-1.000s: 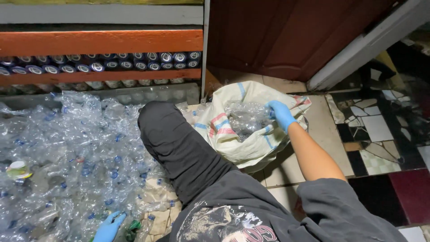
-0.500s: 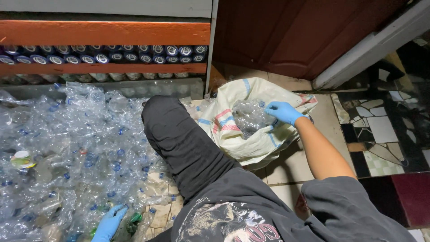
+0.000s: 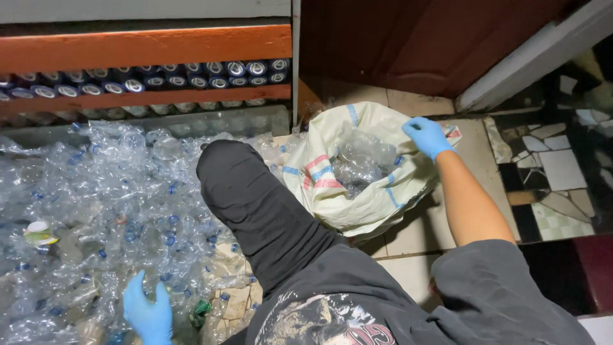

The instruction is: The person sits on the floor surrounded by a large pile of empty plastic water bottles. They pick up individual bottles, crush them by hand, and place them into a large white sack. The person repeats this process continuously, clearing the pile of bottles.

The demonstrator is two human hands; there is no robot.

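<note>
A white woven sack with red and blue stripes lies open on the floor, with crushed clear plastic bottles inside. My right hand, in a blue glove, grips the sack's far right rim. My left hand, also gloved in blue, rests with fingers spread on a big pile of crushed clear bottles at the left. My bent knee in dark trousers sits between the pile and the sack.
A shelf with orange rails holds rows of cans at the back. A dark red door stands behind the sack. Patterned tile flooring lies to the right. A green bottle lies near my left hand.
My right hand has moved from over the bottles in the sack out to the sack's right rim. My left hand has risen a little on the pile.
</note>
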